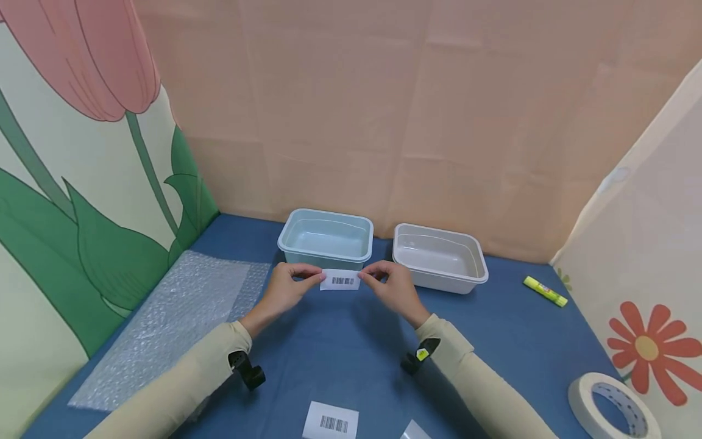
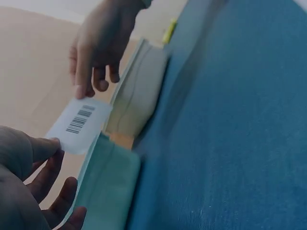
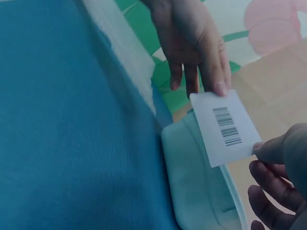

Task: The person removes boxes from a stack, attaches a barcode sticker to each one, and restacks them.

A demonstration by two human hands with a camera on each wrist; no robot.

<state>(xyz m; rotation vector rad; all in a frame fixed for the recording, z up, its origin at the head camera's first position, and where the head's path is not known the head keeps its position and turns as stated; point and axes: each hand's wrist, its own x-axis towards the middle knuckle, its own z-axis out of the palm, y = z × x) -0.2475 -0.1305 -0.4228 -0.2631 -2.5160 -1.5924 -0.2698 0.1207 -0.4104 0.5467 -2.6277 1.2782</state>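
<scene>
A white barcode label (image 1: 340, 280) is stretched between both hands, its printed side toward the head camera. My left hand (image 1: 289, 286) pinches the label's left edge between thumb and forefinger. At the opposite edge, my right hand (image 1: 396, 288) pinches it the same way, the other fingers loosely curled, as the left wrist view also shows. Right behind the label stands a light blue plastic tub (image 1: 298, 256), whose front wall it partly overlaps in the head view. Both wrist views show the label (image 3: 223, 128) held up beside the tub (image 3: 184, 163).
A pale grey tub (image 1: 444, 278) stands right of the blue one. Bubble wrap (image 1: 164, 329) lies at the left. A second barcode label (image 1: 331, 421) and a white piece (image 1: 415, 430) lie at the front. A yellow-green glue stick (image 1: 545, 291) and a tape roll (image 1: 589, 399) are at the right.
</scene>
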